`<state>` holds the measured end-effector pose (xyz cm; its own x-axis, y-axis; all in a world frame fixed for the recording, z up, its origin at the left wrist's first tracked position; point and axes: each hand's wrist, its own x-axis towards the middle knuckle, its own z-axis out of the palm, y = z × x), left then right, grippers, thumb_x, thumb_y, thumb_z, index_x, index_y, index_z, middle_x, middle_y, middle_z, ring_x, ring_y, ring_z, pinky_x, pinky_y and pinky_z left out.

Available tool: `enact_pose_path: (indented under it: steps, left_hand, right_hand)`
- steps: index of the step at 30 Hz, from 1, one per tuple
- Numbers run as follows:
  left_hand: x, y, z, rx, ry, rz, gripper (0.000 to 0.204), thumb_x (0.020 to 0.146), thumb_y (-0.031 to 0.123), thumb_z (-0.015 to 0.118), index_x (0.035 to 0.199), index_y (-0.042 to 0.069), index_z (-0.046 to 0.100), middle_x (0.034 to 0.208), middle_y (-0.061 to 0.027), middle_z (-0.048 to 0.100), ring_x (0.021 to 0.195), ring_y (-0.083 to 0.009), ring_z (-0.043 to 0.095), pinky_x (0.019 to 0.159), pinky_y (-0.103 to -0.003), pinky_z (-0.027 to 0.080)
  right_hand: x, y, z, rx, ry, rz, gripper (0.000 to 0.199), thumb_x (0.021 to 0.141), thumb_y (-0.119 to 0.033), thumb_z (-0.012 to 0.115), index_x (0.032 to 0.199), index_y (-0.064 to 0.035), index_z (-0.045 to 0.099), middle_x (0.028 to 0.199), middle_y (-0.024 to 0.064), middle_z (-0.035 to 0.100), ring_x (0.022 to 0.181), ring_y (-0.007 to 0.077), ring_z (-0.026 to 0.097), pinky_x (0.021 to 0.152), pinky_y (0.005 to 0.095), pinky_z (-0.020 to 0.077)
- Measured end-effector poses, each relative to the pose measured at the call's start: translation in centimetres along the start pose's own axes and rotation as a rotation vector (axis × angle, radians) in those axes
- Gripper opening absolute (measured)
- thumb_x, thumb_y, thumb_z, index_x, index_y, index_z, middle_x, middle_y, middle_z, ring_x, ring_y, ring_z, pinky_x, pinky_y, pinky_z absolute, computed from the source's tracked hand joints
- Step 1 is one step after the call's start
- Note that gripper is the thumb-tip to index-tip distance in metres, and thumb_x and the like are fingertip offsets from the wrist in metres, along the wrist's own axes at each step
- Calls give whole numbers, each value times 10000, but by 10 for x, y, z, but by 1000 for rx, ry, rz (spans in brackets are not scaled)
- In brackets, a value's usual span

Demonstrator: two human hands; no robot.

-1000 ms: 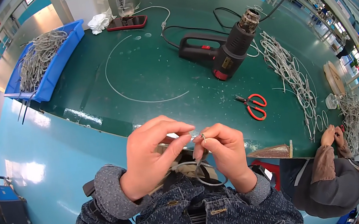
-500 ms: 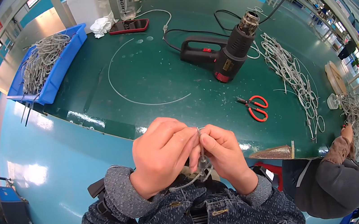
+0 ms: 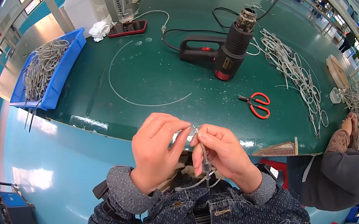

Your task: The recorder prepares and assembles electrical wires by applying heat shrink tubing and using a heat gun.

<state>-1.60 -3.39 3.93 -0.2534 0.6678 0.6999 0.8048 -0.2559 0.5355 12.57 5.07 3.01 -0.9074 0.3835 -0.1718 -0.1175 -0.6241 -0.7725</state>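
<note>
Between the thumb and fingers of my right hand (image 3: pixel 221 147) is a thin grey cable (image 3: pixel 204 154). Its stripped wire ends point upward past my fingertips. A clear sleeve-like piece sits lower on the cable, and the rest loops down in front of my jacket. My left hand (image 3: pixel 156 144) is just left of the wire ends, thumb and fingers slightly apart, holding nothing that I can see. Red-handled cutters (image 3: pixel 258 105) lie on the green table (image 3: pixel 161 73) beyond my right hand. A length of clear thin tubing (image 3: pixel 117 88) curves across the table ahead of my left hand.
A black heat gun (image 3: pixel 230 51) stands nozzle-up at the middle right. Bundled cables (image 3: pixel 289 66) lie further right. A blue tray (image 3: pixel 52 92) of cables is at the left edge. A red-edged phone (image 3: pixel 127 28) lies at the back. A co-worker (image 3: pixel 337 177) sits at right.
My left hand has let go of the wire ends and its fingers have parted, leaving a small gap. My right hand still pinches the cable.
</note>
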Motion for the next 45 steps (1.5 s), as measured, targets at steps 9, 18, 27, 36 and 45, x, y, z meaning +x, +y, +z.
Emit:
enact_pose_path:
  steps: [9, 18, 27, 36, 45]
  left_hand:
    - [-2, -4, 0, -83, -33, -105, 178, 656, -29, 712, 804, 8, 620, 778, -92, 622, 741, -241, 597, 640, -322, 470]
    - [-5, -4, -1, -19, -30, -56, 189, 630, -21, 728, 780, 19, 620, 753, -88, 604, 747, -251, 596, 638, -321, 473]
    - [-6, -7, -2, 70, -46, 62, 216, 610, -30, 725, 789, 26, 618, 754, -87, 597, 740, -258, 595, 613, -321, 479]
    - [-8, -13, -3, 47, -22, 139, 216, 617, -27, 721, 804, 24, 624, 767, -89, 604, 746, -262, 598, 630, -320, 486]
    - [-2, -4, -8, -86, -82, -64, 210, 633, -17, 726, 821, 22, 642, 804, -96, 614, 769, -264, 601, 670, -329, 482]
  right_hand:
    - [2, 4, -3, -13, 12, -14, 219, 970, -180, 428, 903, 11, 511, 657, 151, 616, 534, 226, 619, 521, 292, 507]
    - [4, 6, -5, -6, -29, -14, 210, 967, -177, 454, 916, 19, 508, 702, 147, 629, 591, 199, 633, 561, 271, 508]
    - [6, 8, -8, 19, -48, 14, 206, 965, -177, 459, 913, 16, 512, 699, 140, 629, 572, 195, 629, 539, 260, 499]
    - [5, 6, -1, 6, -21, -30, 162, 944, -137, 481, 879, 8, 508, 645, 126, 607, 520, 202, 609, 480, 272, 492]
    - [5, 7, -2, -127, 46, -138, 81, 914, -55, 512, 877, 17, 509, 663, 126, 616, 544, 173, 608, 502, 255, 491]
